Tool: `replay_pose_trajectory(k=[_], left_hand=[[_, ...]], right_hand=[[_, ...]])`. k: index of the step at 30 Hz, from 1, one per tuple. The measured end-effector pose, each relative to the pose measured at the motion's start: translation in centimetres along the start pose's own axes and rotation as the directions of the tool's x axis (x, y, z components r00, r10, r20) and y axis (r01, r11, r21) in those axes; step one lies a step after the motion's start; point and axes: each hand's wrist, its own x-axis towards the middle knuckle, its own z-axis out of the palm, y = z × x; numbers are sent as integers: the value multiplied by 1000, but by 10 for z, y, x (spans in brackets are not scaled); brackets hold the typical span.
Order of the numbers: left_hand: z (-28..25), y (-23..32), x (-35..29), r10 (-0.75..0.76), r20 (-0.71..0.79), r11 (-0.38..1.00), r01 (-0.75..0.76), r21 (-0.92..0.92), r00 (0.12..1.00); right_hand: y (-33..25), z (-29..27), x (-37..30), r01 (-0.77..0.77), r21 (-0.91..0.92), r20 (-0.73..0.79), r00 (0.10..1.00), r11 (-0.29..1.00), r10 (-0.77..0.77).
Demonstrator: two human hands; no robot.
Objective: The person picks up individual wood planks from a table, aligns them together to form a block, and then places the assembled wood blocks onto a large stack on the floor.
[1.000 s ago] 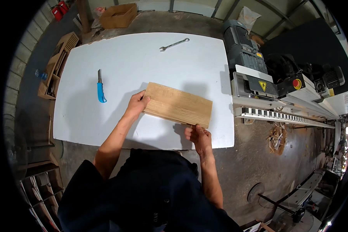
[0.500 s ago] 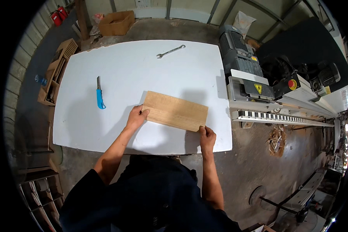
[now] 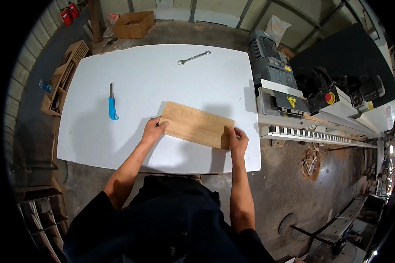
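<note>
A flat rectangular wooden board (image 3: 197, 125) is held between my two hands over the white table (image 3: 140, 70), its left end a little farther from me than its right. My left hand (image 3: 153, 130) is closed on the left end, thumb on top and fingers partly hidden. On the right end, my right hand (image 3: 238, 141) pinches the edge with thumb and fingers. A utility knife with a blue handle (image 3: 113, 108) lies left of the board, blade pointing away from me. Farther back rests a metal wrench (image 3: 194, 58).
A machine with a grey motor (image 3: 272, 61) and a red stop button (image 3: 329, 97) stands right of the table. Wooden shelving (image 3: 66, 81) is along the left side. Behind the table sits a cardboard box (image 3: 134, 27). Wood scraps (image 3: 310, 164) lie on the floor at right.
My right hand has slid from the near right corner of the board up along its right end. My left hand keeps its hold, and the board stays nearly in place.
</note>
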Motion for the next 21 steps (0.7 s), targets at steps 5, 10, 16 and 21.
replay_pose_trajectory(k=[5, 10, 16, 21], left_hand=[[5, 12, -5, -20, -2, 1000, 20, -23, 1000], [1, 7, -3, -60, 25, 997, 61, -49, 998], [3, 7, -2, -55, 3, 998, 55, -43, 998], [3, 5, -2, -52, -9, 997, 51, -58, 999]], right_hand=[[17, 9, 32, -142, 217, 2, 989, 966, 145], [10, 7, 30, -231, 346, 48, 972, 910, 228], [8, 0, 32, -238, 259, 115, 970, 936, 215], [7, -4, 26, -328, 349, 141, 945, 878, 296]])
